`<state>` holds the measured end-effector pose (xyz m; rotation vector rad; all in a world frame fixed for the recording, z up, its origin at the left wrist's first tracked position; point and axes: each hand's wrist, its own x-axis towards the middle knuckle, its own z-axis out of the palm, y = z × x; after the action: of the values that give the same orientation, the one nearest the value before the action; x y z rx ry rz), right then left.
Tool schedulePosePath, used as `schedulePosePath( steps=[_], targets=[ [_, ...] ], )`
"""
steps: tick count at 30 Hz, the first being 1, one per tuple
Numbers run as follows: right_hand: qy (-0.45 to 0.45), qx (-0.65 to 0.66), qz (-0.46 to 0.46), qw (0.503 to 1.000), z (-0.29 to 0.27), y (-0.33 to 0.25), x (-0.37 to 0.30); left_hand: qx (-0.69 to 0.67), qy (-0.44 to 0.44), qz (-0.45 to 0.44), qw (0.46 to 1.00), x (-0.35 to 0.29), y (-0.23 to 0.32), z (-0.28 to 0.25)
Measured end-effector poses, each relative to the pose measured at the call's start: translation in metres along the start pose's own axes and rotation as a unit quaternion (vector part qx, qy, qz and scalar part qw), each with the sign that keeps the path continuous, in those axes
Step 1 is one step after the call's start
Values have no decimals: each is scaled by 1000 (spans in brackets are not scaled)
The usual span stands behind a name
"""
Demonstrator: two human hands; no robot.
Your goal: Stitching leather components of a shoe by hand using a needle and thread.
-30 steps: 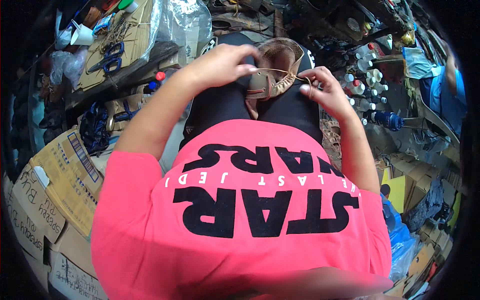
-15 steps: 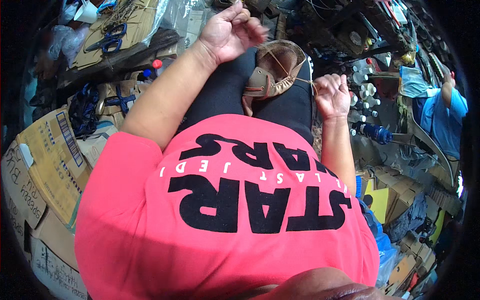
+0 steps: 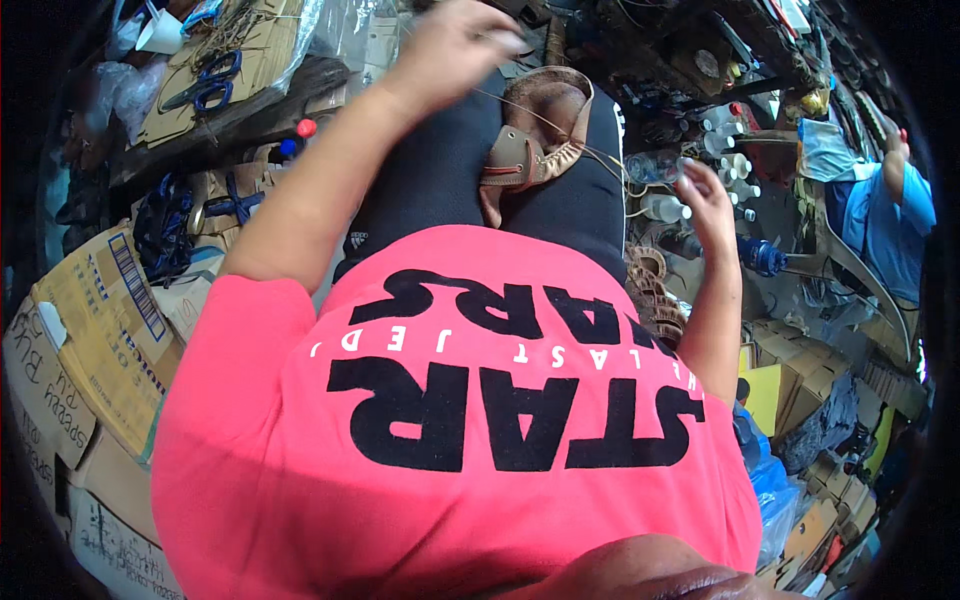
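Observation:
A brown leather shoe upper (image 3: 540,125) with an eyelet tab rests between my thighs, its stitched edge toward the right. Thin tan thread (image 3: 603,157) runs out from it to both sides. Up and left of the shoe, my left hand (image 3: 458,52) is curled on one thread end, its fingertips blurred. On the other side my right hand (image 3: 708,200) is raised off the leg, thumb and fingers drawn together at the other thread end. The thread is too fine to follow all the way into the fingers.
Blue-handled scissors (image 3: 213,85) lie on cardboard at the upper left. Several plastic bottles (image 3: 665,207) stand right of my legs, near brown shoe pieces (image 3: 655,285). Cardboard boxes (image 3: 95,325) are stacked at the left. Another person in a blue shirt (image 3: 880,230) is at the far right.
My hands have moved farther apart: the left upward, the right outward to the right and slightly down. The shoe upper has shifted slightly up and left.

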<state>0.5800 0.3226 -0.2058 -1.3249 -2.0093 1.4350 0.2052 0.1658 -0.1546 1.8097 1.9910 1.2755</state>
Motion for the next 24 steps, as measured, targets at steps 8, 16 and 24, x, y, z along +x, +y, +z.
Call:
schedulePosePath(
  steps=[8, 16, 24],
  targets=[
    [-223, -214, -206, 929, 84, -127, 3, -39, -162, -19, 986, 1, 41, 78],
    [-181, -198, -212, 940, 71, -114, -28, -120, -212, -64, 968, 6, 38, 89],
    [-106, -24, -160, 981, 59, -114, -44, -246, -378, -95, 888, 25, 34, 67]
  ],
)
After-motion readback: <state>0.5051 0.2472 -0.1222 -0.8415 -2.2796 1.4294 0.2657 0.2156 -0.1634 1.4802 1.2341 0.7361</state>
